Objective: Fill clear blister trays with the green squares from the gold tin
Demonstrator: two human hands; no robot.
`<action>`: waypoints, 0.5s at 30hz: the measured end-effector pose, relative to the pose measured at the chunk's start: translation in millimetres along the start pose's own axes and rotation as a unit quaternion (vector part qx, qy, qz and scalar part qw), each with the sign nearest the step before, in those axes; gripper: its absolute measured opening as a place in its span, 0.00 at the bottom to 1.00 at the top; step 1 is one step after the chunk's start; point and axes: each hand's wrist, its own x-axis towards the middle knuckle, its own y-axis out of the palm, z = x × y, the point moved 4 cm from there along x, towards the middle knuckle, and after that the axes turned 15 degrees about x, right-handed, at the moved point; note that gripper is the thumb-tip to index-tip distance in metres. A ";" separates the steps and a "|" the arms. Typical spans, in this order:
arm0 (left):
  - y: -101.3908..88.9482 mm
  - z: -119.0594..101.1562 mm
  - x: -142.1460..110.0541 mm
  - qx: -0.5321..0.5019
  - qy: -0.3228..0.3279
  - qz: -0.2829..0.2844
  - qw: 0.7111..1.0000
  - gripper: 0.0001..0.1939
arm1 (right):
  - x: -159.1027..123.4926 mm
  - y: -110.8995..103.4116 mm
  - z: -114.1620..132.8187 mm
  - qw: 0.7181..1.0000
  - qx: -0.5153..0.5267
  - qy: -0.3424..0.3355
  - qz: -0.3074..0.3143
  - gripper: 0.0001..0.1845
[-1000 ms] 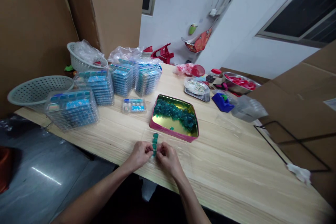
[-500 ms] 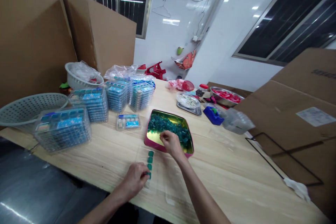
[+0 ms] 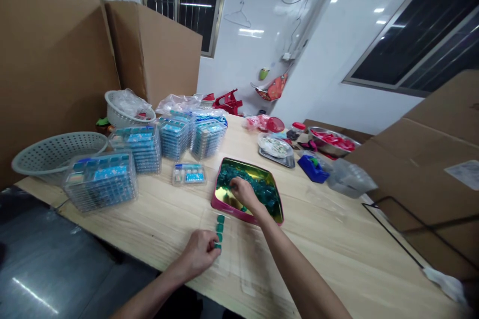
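Observation:
A shallow tin [image 3: 215, 202] with a pink rim and gold inside sits on the pale wooden table [image 3: 318, 244], holding a heap of small teal translucent pieces [image 3: 258, 187]. My right hand [image 3: 243, 193] reaches into the tin, its fingertips at the edge of the heap. Whether it holds a piece is hidden. Below the tin, a short column of several teal pieces [image 3: 219, 232] lies on a clear plastic sheet [image 3: 234, 259]. My left hand [image 3: 198, 252] is at the column's lower end, its fingertips pinching the lowest piece.
Stacks of clear plastic boxes [image 3: 101, 182] and a single small box [image 3: 189, 174] stand left of the tin. Grey perforated baskets [image 3: 58, 152] sit behind them. A steel bowl of red pieces [image 3: 333, 140] and a blue holder [image 3: 313, 168] stand to the right, beside large cardboard sheets [image 3: 411, 159].
My right hand has left the teal column and moved up into the tin. My left hand stays at the column's lower end. The view has turned slightly.

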 end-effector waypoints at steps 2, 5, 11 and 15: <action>-7.2 -1.4 1.3 -0.005 -0.005 -0.033 0.999 0.07 | -14.4 -7.4 4.5 0.999 0.033 -0.002 0.000 0.08; -23.6 -8.2 5.0 -0.083 -0.028 -0.110 0.990 0.09 | -45.0 -12.7 23.7 0.984 0.176 -0.029 -0.006 0.03; -24.3 -27.4 13.5 -0.533 -0.118 -0.026 0.837 0.20 | -115.3 -1.2 77.1 0.950 0.285 -0.127 -0.018 0.04; -18.9 -25.9 7.6 -0.573 -0.143 -0.017 0.807 0.19 | -137.7 10.5 82.8 0.949 0.291 -0.106 -0.055 0.07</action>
